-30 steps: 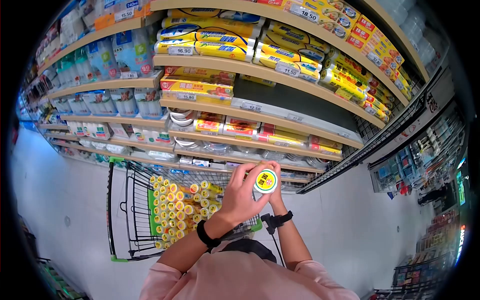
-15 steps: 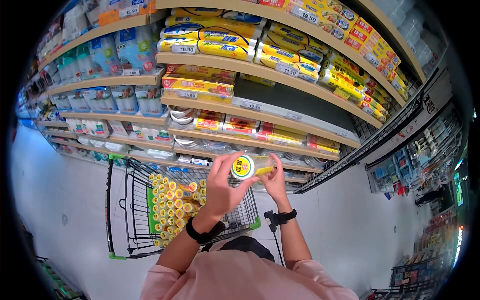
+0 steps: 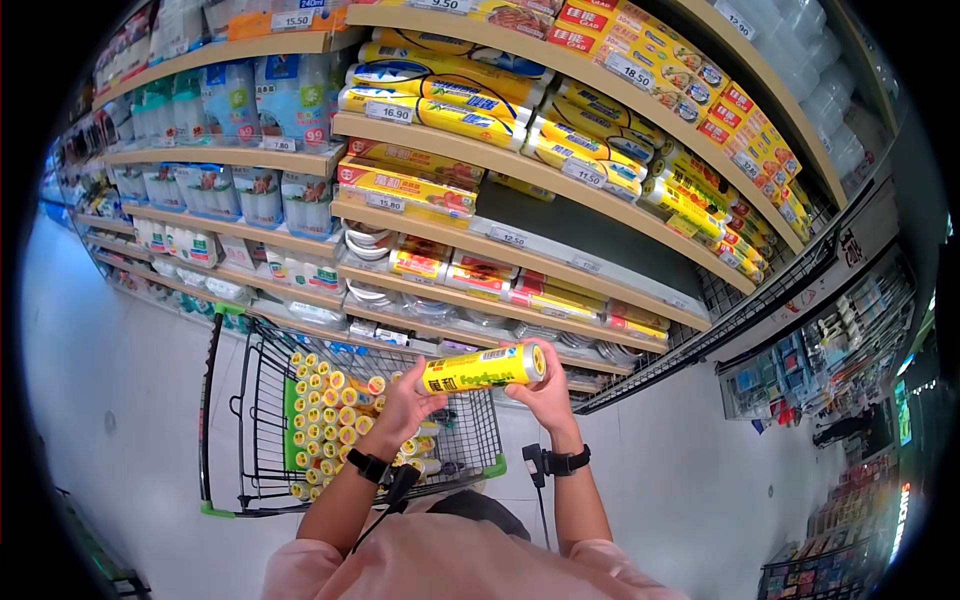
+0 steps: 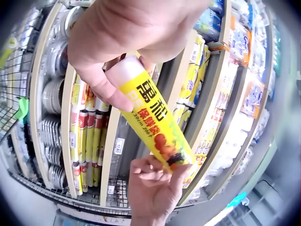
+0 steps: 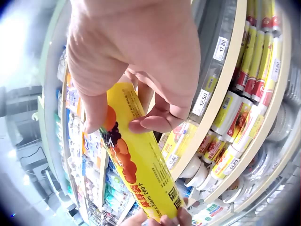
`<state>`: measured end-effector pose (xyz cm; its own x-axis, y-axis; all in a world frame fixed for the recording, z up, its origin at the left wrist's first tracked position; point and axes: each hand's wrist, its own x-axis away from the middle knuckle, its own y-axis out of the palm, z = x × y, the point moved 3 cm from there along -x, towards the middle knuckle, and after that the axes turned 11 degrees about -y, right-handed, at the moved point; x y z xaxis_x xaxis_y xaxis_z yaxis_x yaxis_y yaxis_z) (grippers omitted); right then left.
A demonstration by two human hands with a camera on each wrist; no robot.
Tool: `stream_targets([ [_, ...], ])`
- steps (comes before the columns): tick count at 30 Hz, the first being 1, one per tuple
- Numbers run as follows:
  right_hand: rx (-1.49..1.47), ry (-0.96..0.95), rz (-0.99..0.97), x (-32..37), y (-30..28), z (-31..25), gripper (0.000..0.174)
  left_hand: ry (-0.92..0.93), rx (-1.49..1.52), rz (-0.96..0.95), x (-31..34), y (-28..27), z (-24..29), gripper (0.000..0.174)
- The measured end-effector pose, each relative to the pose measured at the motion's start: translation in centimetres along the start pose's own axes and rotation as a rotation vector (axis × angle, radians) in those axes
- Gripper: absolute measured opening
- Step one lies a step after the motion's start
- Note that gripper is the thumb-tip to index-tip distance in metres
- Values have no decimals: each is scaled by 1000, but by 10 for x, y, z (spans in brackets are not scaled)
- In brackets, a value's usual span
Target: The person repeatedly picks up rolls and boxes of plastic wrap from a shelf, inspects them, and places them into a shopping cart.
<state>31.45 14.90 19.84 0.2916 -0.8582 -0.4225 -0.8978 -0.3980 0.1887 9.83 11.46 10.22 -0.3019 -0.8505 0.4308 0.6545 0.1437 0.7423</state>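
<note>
A yellow roll of food bags (image 3: 482, 369), printed with fruit, lies crosswise between both hands above the cart's front end. My left hand (image 3: 402, 408) grips its white-capped left end, thumb and fingers around it in the left wrist view. On the other end is my right hand (image 3: 546, 398); in the right wrist view its thumb and fingers curl about the roll (image 5: 141, 155). Below the left forearm, the shopping cart (image 3: 478, 425) carries many yellow-capped rolls (image 3: 330, 410) standing packed together.
A shelf unit (image 3: 440, 215) rises in front, with yellow rolls (image 3: 435, 110), boxes (image 3: 405, 190) and price tags. Bagged goods (image 3: 225, 100) fill the shelves at left. Further racks (image 3: 800, 365) stand to the right beyond the pale floor (image 3: 650, 470).
The roll has turned from showing its round end toward me to lying sideways with its printed side up. Both hands have moved apart to its two ends. The view has shifted slightly.
</note>
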Motion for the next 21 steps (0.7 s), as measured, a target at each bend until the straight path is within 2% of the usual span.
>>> stream_targets([
  [1,3,11,-28,-1,4,0,80,-70,21,-6,-4,-7,-8,50],
  [2,49,-7,-27,1,1,3,80,-67,-68,11,-6,-14,-14,59],
  [6,105,36,-30,2,3,5,78,-180,-318,107,3,-19,-22,71],
  [9,150,43,-34,4,2,13,73,-89,-423,210,1,-28,-32,75],
  [12,235,38,-48,8,-4,24,67,-119,-421,208,-1,-62,-42,74],
  [15,271,66,-48,13,-12,52,60,-120,-372,216,14,-68,-36,70],
  [17,277,127,-44,22,-14,73,58,-129,-337,202,26,-80,-41,66],
  [18,329,191,-5,24,-10,77,51,-130,-302,230,30,-83,-42,64],
  [21,455,346,-29,40,-31,123,51,-138,-265,301,41,-103,-51,66],
])
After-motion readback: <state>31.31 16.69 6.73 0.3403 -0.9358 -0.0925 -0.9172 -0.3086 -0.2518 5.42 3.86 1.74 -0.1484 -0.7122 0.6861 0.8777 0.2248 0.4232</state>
